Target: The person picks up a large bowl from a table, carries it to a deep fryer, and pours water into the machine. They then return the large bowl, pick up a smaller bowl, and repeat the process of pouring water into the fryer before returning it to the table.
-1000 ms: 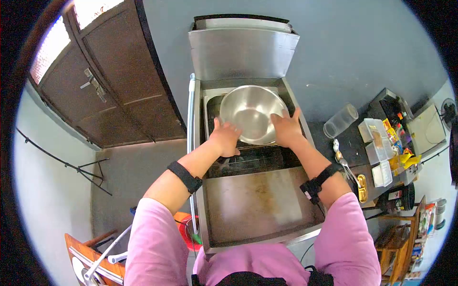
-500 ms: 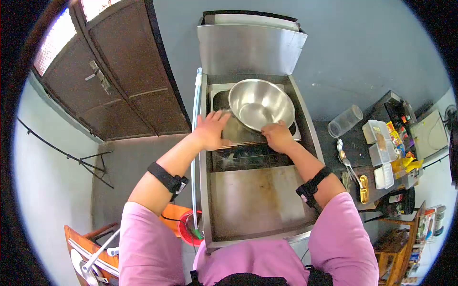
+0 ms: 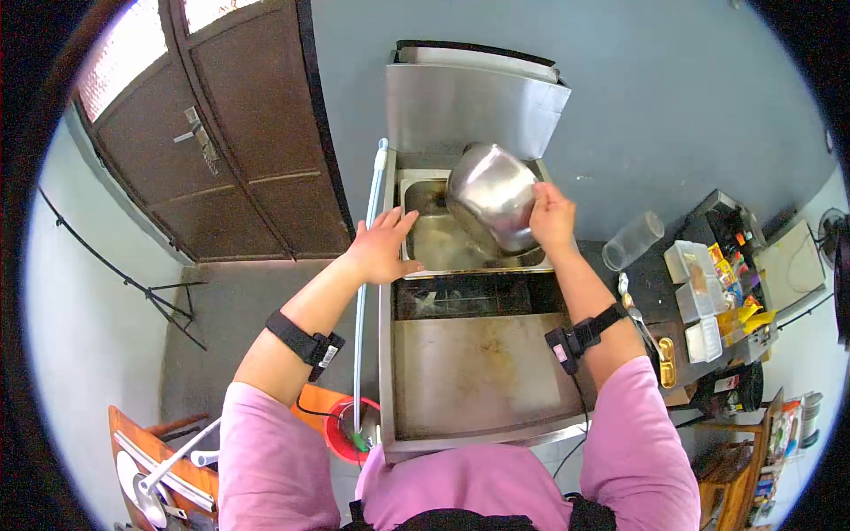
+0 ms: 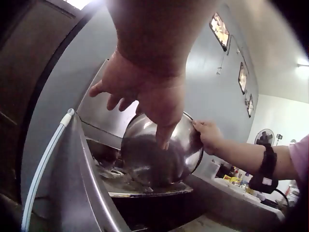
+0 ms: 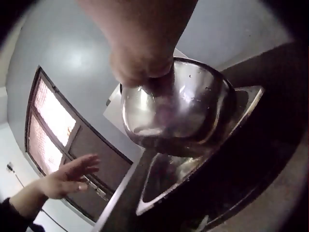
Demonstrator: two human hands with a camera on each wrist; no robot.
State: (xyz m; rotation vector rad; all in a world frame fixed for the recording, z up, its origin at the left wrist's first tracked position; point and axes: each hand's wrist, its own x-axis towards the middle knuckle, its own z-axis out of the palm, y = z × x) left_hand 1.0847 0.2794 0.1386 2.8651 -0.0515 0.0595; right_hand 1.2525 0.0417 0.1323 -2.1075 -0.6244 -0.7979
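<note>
A shiny metal bowl (image 3: 496, 196) hangs tilted over a rectangular basin (image 3: 428, 258) set in the steel counter, its outer side facing up. My right hand (image 3: 552, 218) grips the bowl's rim at its right side; in the right wrist view the same hand (image 5: 142, 65) holds the bowl (image 5: 169, 106) from above. With fingers spread, my left hand (image 3: 382, 250) is above the counter's left edge, holding nothing. The left wrist view shows this hand (image 4: 145, 92) in front of the bowl (image 4: 159, 154); whether it touches anything there I cannot tell.
A pale blue pole (image 3: 368, 265) leans along the counter's left side above a red bucket (image 3: 339, 434). On the dark side table at the right are a clear cylinder (image 3: 634, 241), ladles, plastic tubs (image 3: 696, 267) and a golden tray (image 3: 667, 363). A flat metal plate (image 3: 482, 376) covers the near counter.
The bowl has been lifted off the basin and tipped over in my right hand. My left hand has let go of the bowl and moved left.
</note>
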